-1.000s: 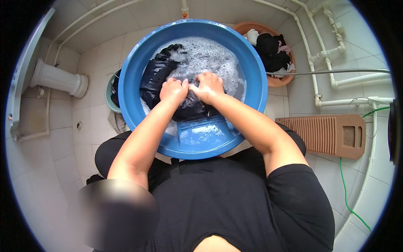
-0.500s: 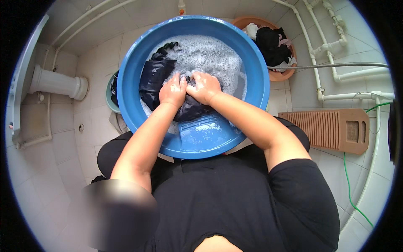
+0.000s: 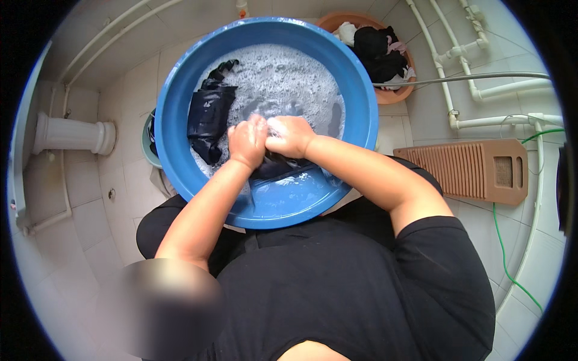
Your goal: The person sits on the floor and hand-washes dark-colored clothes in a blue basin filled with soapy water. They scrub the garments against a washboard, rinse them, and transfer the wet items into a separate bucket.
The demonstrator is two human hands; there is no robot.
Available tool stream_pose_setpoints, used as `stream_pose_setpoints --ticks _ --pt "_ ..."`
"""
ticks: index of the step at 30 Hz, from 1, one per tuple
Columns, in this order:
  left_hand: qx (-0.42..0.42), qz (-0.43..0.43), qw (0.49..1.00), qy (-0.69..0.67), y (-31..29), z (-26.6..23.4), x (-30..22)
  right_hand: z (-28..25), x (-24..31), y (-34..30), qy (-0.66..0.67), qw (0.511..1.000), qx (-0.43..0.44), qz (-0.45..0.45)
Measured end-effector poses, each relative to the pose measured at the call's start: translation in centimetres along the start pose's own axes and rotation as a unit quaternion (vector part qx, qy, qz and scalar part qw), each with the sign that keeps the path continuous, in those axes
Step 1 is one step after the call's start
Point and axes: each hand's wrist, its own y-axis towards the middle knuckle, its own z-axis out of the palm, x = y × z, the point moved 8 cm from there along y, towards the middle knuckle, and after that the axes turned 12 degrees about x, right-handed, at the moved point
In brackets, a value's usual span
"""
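Note:
Both hands are over the near half of a round blue basin (image 3: 365, 114) of foamy water. My left hand (image 3: 247, 142) is closed, fingers curled in, on a wet dark garment (image 3: 278, 168). Right beside it my right hand (image 3: 290, 137) is closed in a fist on the same garment, its fingers partly blurred. The garment hangs below the hands over the basin's near, ridged slope, and much of it is hidden under them. More dark wet cloth (image 3: 211, 114), shiny and bunched, lies in the suds along the basin's left side.
An orange-brown tub (image 3: 404, 95) of black, white and pink clothes stands beyond the basin at the right. At the left, a green tub (image 3: 148, 142) is partly hidden. A brown washboard (image 3: 466, 170) lies at the right near white pipes (image 3: 444, 90) and a green cord (image 3: 504, 265).
My fingers have gone from spread over the garment to curled around it. The garment is gathered closer under my hands, and more foam and water shows beyond them. The view has shifted slightly.

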Motion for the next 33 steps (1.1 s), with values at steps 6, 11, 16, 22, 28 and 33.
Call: stream_pose_setpoints --ticks 6,11,16,22,28,33 --pt "0.113 -0.202 0.972 -0.031 -1.6 0.0 1.9 -1.3 0.5 -1.8 -0.092 0.991 -0.04 0.083" --pt "-0.023 0.034 0.999 -0.029 -7.3 -0.5 -4.9 0.6 3.6 -7.9 -0.041 0.995 -0.085 -0.041" --pt "-0.062 0.106 0.989 -0.077 -4.9 -1.2 -4.1 0.4 4.4 -5.7 -0.064 0.98 -0.134 -0.133" --pt "0.033 0.148 0.967 -0.203 -1.9 1.5 -0.7 0.6 2.4 -2.5 0.058 0.985 -0.085 -0.136" --pt "0.043 0.097 0.956 -0.272 -1.1 1.8 0.4 0.8 1.2 -1.2 0.157 0.975 -0.057 -0.145" --pt "0.052 0.093 0.953 -0.285 -0.9 1.3 0.3 1.3 0.1 -0.7 0.168 0.98 -0.049 -0.098"
